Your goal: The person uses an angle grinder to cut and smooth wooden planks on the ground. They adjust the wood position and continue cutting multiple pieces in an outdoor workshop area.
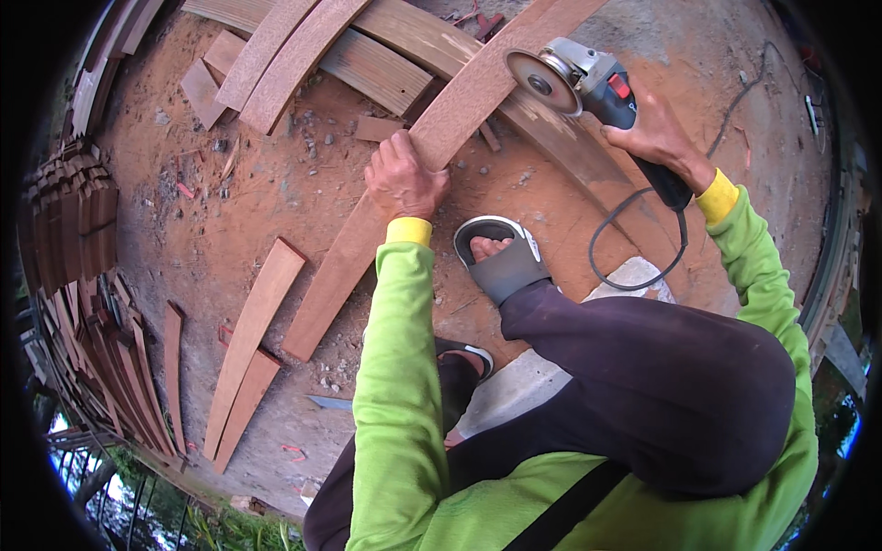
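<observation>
Plank (432, 147): long curved wooden strip, running from the upper right down to the lower left; its lower end rests on the ground beside the sandalled foot (501, 257).
Grinder (588, 87): blue-bodied angle grinder with a grey head; its disc sits at the plank's right edge, near the upper end.
Left hand (402, 179): fingers wrapped over the plank at mid-length, clamping it.
Right hand (657, 138): closed around the grinder body, well right of the plank.
Cord (634, 266): black, looping from the grinder's tail down over the ground.
Ground (276, 193): reddish with sawdust, littered with offcuts.
Boards (248, 340): two flat strips lying left of the plank.
Stack (73, 220): cut wood pieces piled at the far left.
</observation>
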Available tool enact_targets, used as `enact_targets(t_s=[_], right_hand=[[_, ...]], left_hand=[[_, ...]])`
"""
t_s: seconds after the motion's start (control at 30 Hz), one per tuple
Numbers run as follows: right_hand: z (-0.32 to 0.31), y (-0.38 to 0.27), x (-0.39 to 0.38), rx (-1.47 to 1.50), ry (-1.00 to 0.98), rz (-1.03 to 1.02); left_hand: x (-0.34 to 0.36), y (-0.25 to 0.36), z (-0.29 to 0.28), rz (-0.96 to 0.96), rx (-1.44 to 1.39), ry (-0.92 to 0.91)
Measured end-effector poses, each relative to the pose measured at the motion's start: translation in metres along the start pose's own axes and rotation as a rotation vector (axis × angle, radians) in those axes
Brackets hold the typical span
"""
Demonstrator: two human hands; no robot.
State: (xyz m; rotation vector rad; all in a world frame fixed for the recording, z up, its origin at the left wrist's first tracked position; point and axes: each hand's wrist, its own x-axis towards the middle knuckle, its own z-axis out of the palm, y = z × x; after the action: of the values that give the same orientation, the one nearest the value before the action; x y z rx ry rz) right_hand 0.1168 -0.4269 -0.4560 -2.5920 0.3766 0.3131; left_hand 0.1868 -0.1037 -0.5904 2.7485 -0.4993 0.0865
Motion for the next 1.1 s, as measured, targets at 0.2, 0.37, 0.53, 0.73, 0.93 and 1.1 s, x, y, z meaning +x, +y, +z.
enact_targets(t_s=[0.2,0.37,0.53,0.73,0.93,1.1], right_hand=[[0.0022,0.005,0.0009,-0.037,0.01,-0.028],[0.0016,0.0028,0.0017,-0.052,-0.007,-0.002],[0.0029,0.0027,0.0026,-0.046,-0.004,-0.006],[0.0025,0.003,0.0019,-0.062,-0.005,0.003],[0.0017,0.0003,0.0024,-0.052,0.036,-0.046],[0.0024,0.0017,0.0034,-0.046,0.029,-0.05]], left_hand=[[0.0007,-0.0004,0.0008,0.013,-0.003,0.031],[0.0004,0.0003,-0.0003,0.006,-0.004,0.013],[0.0007,-0.0001,-0.0018,0.001,-0.01,0.013],[0.0009,0.0011,-0.0031,0.001,0.001,-0.014],[0.0008,0.0011,-0.0036,0.003,-0.003,-0.015],[0.0009,0.0013,-0.0029,-0.001,0.006,-0.022]])
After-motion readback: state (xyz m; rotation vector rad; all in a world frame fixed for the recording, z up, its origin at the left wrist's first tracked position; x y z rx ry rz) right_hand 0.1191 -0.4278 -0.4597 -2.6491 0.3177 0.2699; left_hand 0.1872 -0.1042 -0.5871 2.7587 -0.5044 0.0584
